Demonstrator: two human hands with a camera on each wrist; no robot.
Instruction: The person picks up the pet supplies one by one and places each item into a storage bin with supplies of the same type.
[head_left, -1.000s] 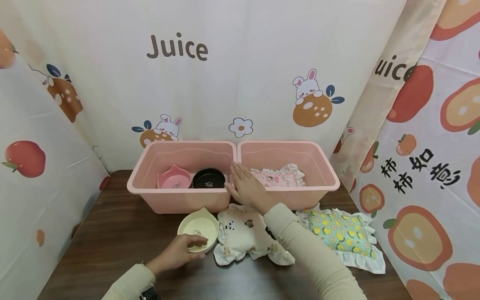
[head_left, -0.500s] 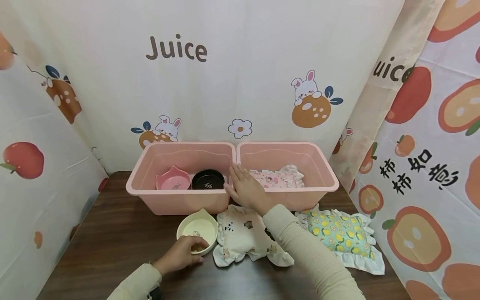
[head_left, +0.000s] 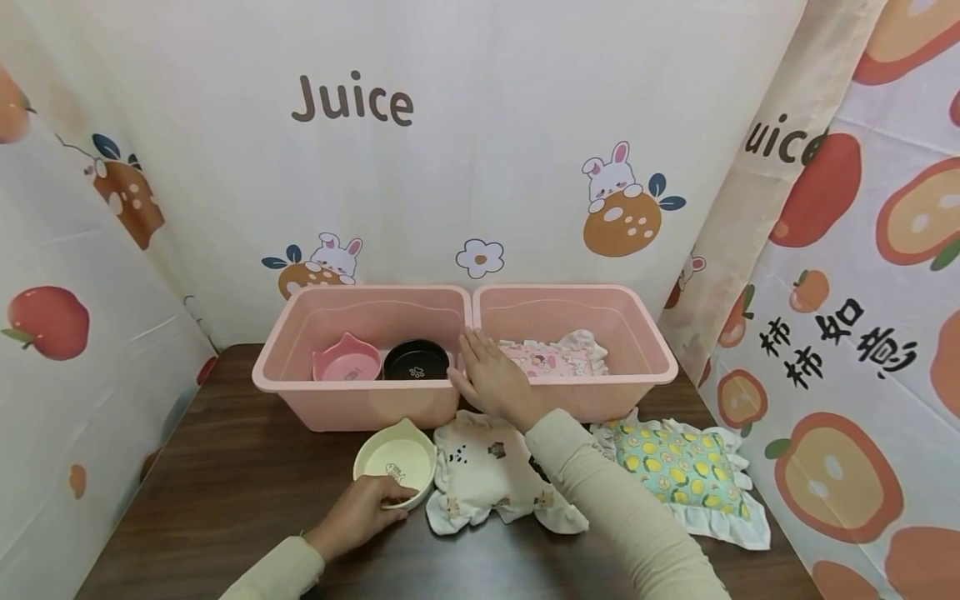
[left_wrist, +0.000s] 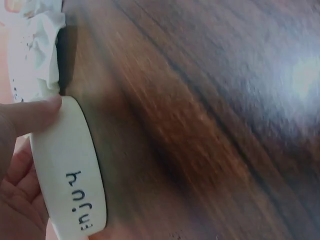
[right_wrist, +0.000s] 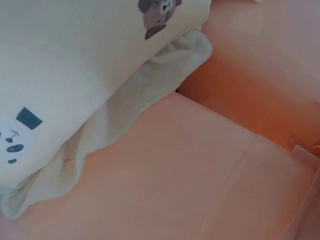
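A pale yellow bowl with a pointed ear on its rim stands on the dark wooden table. My left hand pinches its near rim, fingers inside and thumb against the outer wall; in the left wrist view that wall of the bowl reads "Enjoy". My right hand lies with straight fingers over the place where two pink bins meet, the left bin and the right bin. Under the right forearm is a cream frilled cushion with animal prints, close beside the bowl.
Inside the left bin are a pink eared bowl and a black bowl. A pink frilled cushion lies in the right bin. To the right on the table lies a lemon-print cushion. Printed curtains surround the table.
My left hand has closed from hovering over the yellow bowl to pinching its near rim. The right hand, bins and cushions have stayed put.
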